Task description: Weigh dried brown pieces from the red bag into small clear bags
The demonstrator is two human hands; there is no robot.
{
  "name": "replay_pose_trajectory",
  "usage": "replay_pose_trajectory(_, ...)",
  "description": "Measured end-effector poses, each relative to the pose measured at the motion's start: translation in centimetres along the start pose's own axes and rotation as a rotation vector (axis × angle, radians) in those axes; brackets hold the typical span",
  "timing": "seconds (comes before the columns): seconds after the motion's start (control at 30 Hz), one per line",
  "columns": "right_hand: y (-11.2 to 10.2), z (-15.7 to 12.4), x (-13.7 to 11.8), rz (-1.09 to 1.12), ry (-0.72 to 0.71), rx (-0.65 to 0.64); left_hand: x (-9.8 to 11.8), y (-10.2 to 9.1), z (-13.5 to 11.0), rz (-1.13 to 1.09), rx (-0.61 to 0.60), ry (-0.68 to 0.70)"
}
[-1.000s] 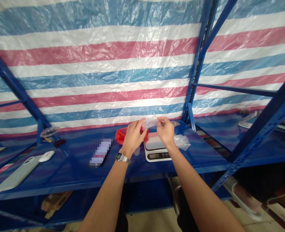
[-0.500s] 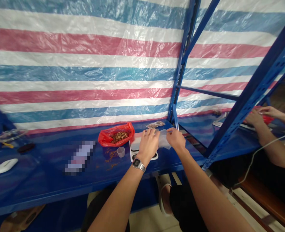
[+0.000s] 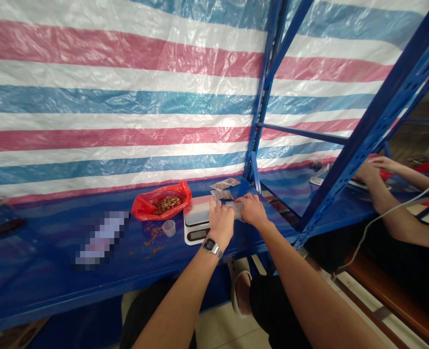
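Between my two hands is a small clear plastic bag (image 3: 236, 209), just right of the scale. My left hand (image 3: 222, 222), with a watch on its wrist, is closed on the bag's left side, partly over the scale's right edge. My right hand (image 3: 252, 210) grips the bag's right side, its fingers bent over it. The white kitchen scale (image 3: 196, 219) has a bare plate, and its display faces me. Left of it lies an open red plastic bag (image 3: 142, 207) with brown dried pieces (image 3: 168, 204) inside. A small clear cup (image 3: 169, 228) stands in front of the red bag.
Small filled clear bags (image 3: 222, 195) lie behind my hands. Brown crumbs (image 3: 154, 235) are scattered left of the cup. A blurred-out flat object (image 3: 101, 237) lies further left. A blue rack post (image 3: 345, 150) rises at right; beyond it another person's hands (image 3: 369, 170) work.
My view has turned right. Both hands have moved right relative to the scale, uncovering more of its display and plate. The clear bag came along, and another filled bag shows behind.
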State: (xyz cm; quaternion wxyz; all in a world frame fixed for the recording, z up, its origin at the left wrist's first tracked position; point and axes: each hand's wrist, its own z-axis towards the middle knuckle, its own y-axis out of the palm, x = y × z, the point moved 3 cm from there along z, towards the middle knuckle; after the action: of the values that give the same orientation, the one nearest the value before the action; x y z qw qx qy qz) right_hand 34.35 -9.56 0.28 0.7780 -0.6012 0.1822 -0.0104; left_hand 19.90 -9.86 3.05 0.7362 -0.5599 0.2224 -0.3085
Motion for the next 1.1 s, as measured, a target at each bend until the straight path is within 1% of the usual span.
replay_pose_trajectory(0.1, -0.3, 1.1, -0.7, 0.015, -0.001, 0.027, 0.1, 0.0, -0.1, 0.007, -0.005, -0.011)
replay_pose_trajectory(0.23, -0.6, 3.5, -2.5, 0.11, -0.065, 0.167, -0.1, 0.4, 0.1, -0.006, 0.041, -0.01)
replay_pose_trajectory(0.27, -0.4, 4.0, -2.9, 0.118, -0.08, 0.179, -0.2, 0.5, 0.1, -0.02, 0.057, -0.012)
replay_pose_trajectory(0.33, 0.3, 4.8, -3.5, 0.1, -0.088, 0.142, -0.4, 0.7, 0.2, -0.045, 0.07, -0.022)
replay_pose_trajectory(0.4, 1.0, 5.1, -3.6, 0.076, -0.068, 0.079, -0.6, 0.7, 0.3, -0.049, 0.053, -0.033)
replay_pose_trajectory(0.43, 1.3, 5.0, -3.5, 0.073, -0.057, 0.065, -0.6, 0.7, 0.3, -0.045, 0.043, -0.039)
replay_pose_trajectory(0.5, 1.5, 4.8, -3.2, 0.086, -0.049, 0.085, -0.5, 0.7, 0.2, -0.038, 0.032, -0.048)
replay_pose_trajectory(0.6, 1.2, 4.3, -2.6, 0.141, -0.052, 0.167, -0.4, 0.7, 0.0, -0.026, 0.042, -0.058)
replay_pose_trajectory(0.7, 0.6, 4.0, -1.8, 0.254, -0.041, 0.271, -0.4, 0.8, -0.1, -0.021, 0.058, -0.056)
replay_pose_trajectory(0.77, -0.1, 3.8, -1.4, 0.34, -0.053, 0.348, -0.6, 0.8, -0.2, -0.056, 0.075, -0.066)
replay_pose_trajectory(0.83, -0.9, 3.5, -1.3, 0.42, -0.083, 0.412, -1.0, 0.7, -0.2, -0.128, 0.115, -0.094)
replay_pose_trajectory(0.9, -1.6, 3.1, -1.5, 0.484, -0.112, 0.444, -1.5, 0.3, -0.1, -0.211, 0.166, -0.127)
replay_pose_trajectory(1.0, -2.4, 2.4, -2.3, 0.542, -0.127, 0.465, -2.8, -0.7, 0.1, -0.32, 0.249, -0.207)
replay_pose_trajectory(1.1, -2.8, 1.9, -3.4, 0.585, -0.141, 0.474, -4.6, -1.6, 0.3, -0.454, 0.332, -0.316)
